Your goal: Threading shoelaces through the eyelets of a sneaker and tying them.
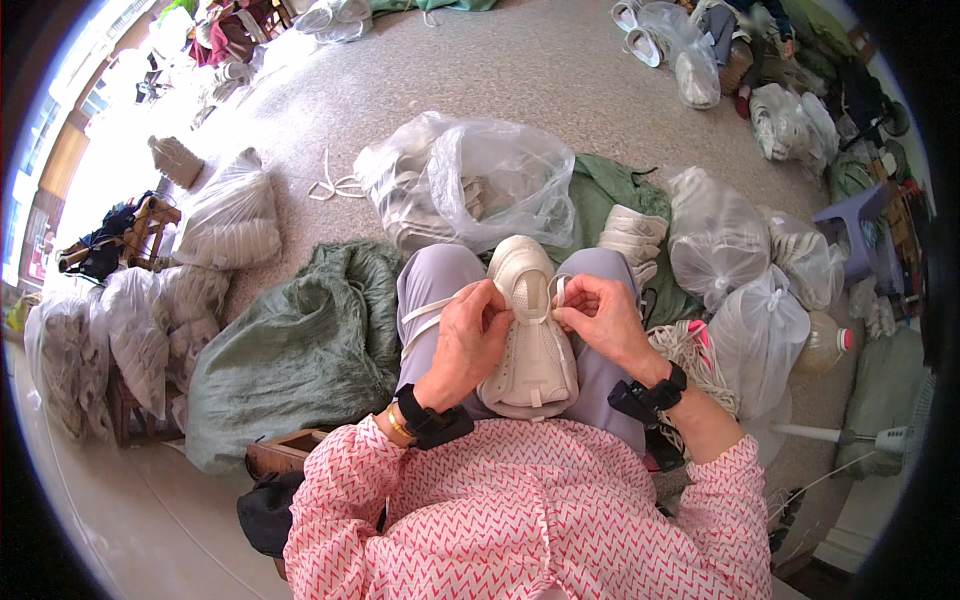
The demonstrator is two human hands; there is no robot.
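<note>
A cream-white sneaker upper (540, 365) lies between my knees, its tongue end away from me and a small tab at the near end. My left hand (468, 335) is closed in a pinch at the left row of eyelets, on a white shoelace (428, 312) that trails over my left knee. At the right side, my right hand (607, 318) pinches the lace between thumb and fingertips. A short stretch of lace crosses the shoe between the hands. My fingers partly cover the eyelets.
A clear plastic bag of shoe parts (470, 180) lies beyond my knees. Stacked white uppers (634, 238) and a bundle of laces (700, 370) are at my right. A green sack (300, 350) sits at my left. Several knotted bags (755, 340) and a fan (890, 438) stand at right.
</note>
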